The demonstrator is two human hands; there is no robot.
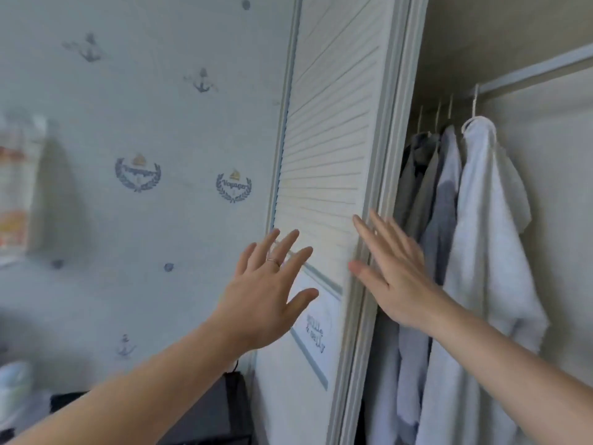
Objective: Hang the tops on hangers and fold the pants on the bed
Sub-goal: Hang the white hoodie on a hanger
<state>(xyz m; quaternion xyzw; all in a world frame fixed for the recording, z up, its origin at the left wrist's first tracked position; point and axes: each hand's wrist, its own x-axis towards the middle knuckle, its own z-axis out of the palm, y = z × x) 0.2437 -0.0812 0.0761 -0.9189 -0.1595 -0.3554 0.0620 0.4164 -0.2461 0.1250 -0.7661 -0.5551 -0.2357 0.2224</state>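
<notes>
An anchor-patterned wall [128,220] is filling the left, beside a white louvered wardrobe door [327,139]. Right of the door, a white top [481,252] and blue shirts [446,203] are hanging on hangers [475,102] from the rail [529,71]. The left hand [263,300] and right hand [398,277] are hovering flat, fingers spread, holding nothing, at the door's face and edge. A ring [273,261] is circling one left finger.

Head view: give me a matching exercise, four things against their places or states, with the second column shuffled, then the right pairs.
1. left hand
2. right hand
3. white top
4. blue shirt

A. hangs rightmost on the wardrobe rail
B. fingers straight, at the right edge of the louvred door
C. hangs just left of the white top
D. fingers spread, wears a ring, in front of the door's slatted face

Pairs: 1-D, 2-B, 3-A, 4-C.
</notes>
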